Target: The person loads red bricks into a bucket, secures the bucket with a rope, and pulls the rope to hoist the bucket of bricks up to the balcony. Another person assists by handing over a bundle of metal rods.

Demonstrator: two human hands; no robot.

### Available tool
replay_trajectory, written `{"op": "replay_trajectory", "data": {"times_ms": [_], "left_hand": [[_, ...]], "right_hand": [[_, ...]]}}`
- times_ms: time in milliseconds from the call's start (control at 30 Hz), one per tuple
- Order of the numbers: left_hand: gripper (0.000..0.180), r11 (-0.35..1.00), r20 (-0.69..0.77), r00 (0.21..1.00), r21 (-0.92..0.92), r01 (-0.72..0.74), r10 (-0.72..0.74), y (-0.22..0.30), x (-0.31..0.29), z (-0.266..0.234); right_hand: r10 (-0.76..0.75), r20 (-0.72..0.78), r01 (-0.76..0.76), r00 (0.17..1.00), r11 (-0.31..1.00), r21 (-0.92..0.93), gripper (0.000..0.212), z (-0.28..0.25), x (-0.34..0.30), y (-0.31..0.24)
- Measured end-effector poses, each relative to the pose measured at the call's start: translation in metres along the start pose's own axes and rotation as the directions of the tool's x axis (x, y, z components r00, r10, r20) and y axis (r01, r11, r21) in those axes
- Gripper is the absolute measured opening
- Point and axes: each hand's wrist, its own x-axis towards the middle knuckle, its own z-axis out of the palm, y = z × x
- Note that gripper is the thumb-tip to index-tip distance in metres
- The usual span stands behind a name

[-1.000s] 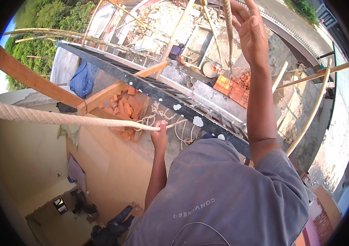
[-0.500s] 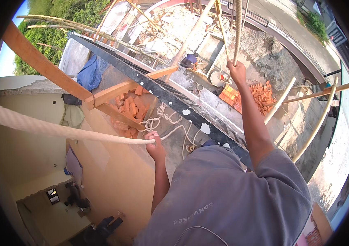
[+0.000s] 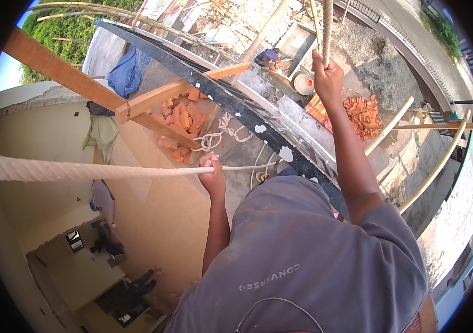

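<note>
My left hand [image 3: 212,173] is closed round a thick pale rope [image 3: 81,169], which stretches nearly level from the left rim. Past my fist the same rope runs on to the right, close by the dark metal beam [image 3: 246,119]. Farther up and to the right, my right hand [image 3: 328,82] grips an upright length of rope [image 3: 327,28] that leaves through the top of the picture. Loose loops of rope [image 3: 210,142] lie below, beyond my left hand, next to a heap of broken bricks [image 3: 184,119].
Wooden timbers [image 3: 61,66] cross at the left. Down on the ground a person [image 3: 268,57] bends near a round bucket [image 3: 303,83] and a trough. A brick pile [image 3: 361,116] lies right of my right forearm. Bamboo poles [image 3: 436,161] slant at the right. A room interior shows lower left.
Both fists are still round rope. My left hand sits a little higher, and its rope lies more level and straighter past the fist. The whole view has shifted slightly.
</note>
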Motion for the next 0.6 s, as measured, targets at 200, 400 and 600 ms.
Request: {"op": "replay_trajectory", "data": {"times_ms": [200,400,600], "left_hand": [[0.029,0.993,0.041,0.993,0.048,-0.109,0.107,-0.010,0.008,-0.012],[0.016,0.997,0.139,0.990,0.065,0.031,-0.039,-0.010,0.032,-0.015],[0.013,0.999,0.162,0.986,-0.038,-0.021,0.027,-0.013,0.079,-0.014]], "right_hand": [[-0.134,0.196,0.107,0.971,0.984,0.143,0.039,0.001,-0.012,0.078],[-0.384,-0.029,0.383,0.923,0.908,0.171,0.042,-0.014,-0.032,-0.099],[0.086,-0.014,-0.087,0.996,0.985,-0.147,0.033,0.009,-0.046,0.034]]}}
